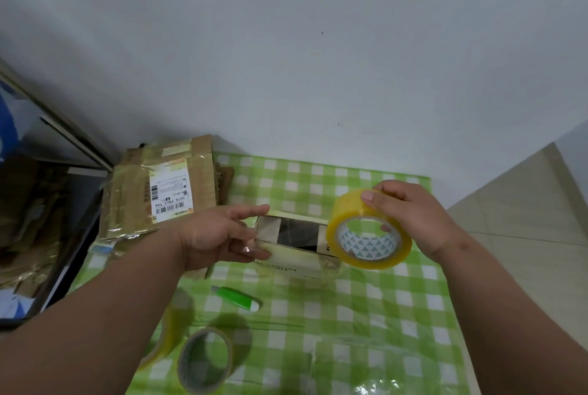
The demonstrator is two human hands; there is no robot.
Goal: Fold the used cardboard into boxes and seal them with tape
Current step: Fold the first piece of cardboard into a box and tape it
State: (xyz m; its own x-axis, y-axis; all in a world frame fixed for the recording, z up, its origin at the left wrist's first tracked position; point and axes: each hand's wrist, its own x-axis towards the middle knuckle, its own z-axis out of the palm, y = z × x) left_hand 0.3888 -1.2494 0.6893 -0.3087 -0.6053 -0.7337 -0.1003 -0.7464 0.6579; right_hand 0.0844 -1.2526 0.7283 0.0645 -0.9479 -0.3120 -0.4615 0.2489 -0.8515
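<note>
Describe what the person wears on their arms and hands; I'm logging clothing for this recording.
Nothing is worn. The left hand and right hand are bare, with no gloves, and no rings, watch or bracelet show. Both forearms are bare up to the frame edge, with no sleeve in view. The fingernails look short and unpainted.

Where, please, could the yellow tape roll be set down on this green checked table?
Bare cloth lies right of the green cutter, and behind the small cardboard box toward the wall. The near-left corner, with two tape rolls, and the flattened cardboard pile are crowded.
</note>
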